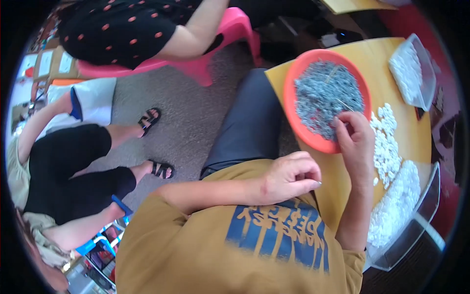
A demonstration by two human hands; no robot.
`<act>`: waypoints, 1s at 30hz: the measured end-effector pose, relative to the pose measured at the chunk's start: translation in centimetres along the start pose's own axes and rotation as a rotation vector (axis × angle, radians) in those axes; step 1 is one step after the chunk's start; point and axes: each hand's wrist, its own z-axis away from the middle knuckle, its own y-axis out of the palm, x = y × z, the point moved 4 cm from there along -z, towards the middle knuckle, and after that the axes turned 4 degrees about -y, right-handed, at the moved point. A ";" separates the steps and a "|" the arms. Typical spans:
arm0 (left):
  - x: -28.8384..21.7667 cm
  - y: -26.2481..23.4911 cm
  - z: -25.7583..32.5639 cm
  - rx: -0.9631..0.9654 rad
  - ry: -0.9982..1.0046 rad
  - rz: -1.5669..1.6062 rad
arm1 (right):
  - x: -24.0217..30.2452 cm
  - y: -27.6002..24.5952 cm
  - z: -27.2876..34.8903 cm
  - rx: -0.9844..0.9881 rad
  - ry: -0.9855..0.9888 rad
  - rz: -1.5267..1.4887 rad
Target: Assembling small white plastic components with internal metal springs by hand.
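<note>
An orange-red plastic bowl (290, 95) stands on the wooden table, filled with a heap of small, thin silvery metal pieces (325, 93). My right hand (355, 137) is at the bowl's near right edge, thumb and fingertips pinched together over the pieces. What they hold, if anything, is too small to name. My left hand (293, 179) hovers in front of my body, fingers curled and thumb pressed to them. A tiny pale speck shows at its fingertips. Loose small white plastic parts (387, 147) lie right of the bowl.
Two clear containers, one far right (430, 73) and one near right (423, 215), hold many white pieces. The curved yellowish table (338, 191) reaches my lap. One person sits on a pink chair (196, 71) ahead; another (68, 166) sits at left.
</note>
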 end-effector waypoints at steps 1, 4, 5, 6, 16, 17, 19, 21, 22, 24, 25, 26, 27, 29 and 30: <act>-0.1 0.0 -0.1 0.014 -0.018 -0.004 | -0.3 0.1 0.0 -0.015 -0.044 0.016; 0.1 0.2 -0.2 0.014 -0.063 0.032 | -0.3 0.0 -0.1 -0.028 -0.066 0.014; 0.1 0.1 -0.2 0.004 -0.076 0.050 | -0.4 0.0 0.0 -0.029 -0.038 -0.009; 0.3 0.3 -0.3 0.034 -0.088 0.073 | -0.5 -0.2 0.1 -0.037 -0.035 -0.013; -0.6 -0.2 -1.4 0.073 -0.183 0.259 | -1.3 -1.4 1.1 -0.067 0.080 -0.244; -1.1 -0.4 -1.6 0.052 -0.176 0.268 | -1.3 -1.3 1.1 -0.041 0.121 -0.383; -1.5 -0.7 -2.0 -0.021 -0.060 0.312 | -1.1 -1.3 1.4 -0.033 0.158 -0.542; -1.9 -1.0 -2.2 -0.004 -0.073 0.302 | -0.9 -1.2 1.4 -0.032 0.156 -0.586; -2.1 -1.2 -2.3 -0.025 -0.065 0.314 | -0.9 -1.2 1.4 -0.026 0.152 -0.632; -2.5 -1.3 -2.7 -0.075 -0.038 0.358 | -0.6 -1.4 1.4 -0.050 0.147 -0.635; -2.5 -1.5 -3.0 -0.094 -0.002 0.316 | -0.5 -1.4 1.4 -0.070 0.140 -0.641; -2.5 -1.8 -3.3 -0.115 0.036 0.272 | -0.5 -1.4 1.4 -0.072 0.141 -0.640; -2.8 -1.9 -3.8 -0.162 0.120 0.195 | -0.4 -1.3 1.6 -0.063 0.148 -0.698; -4.0 -2.2 -4.7 -0.248 0.241 0.030 | 0.1 -1.2 1.8 -0.056 0.156 -0.756; -4.3 -2.3 -5.1 -0.290 0.301 0.011 | 0.7 -1.5 1.9 -0.057 0.166 -0.807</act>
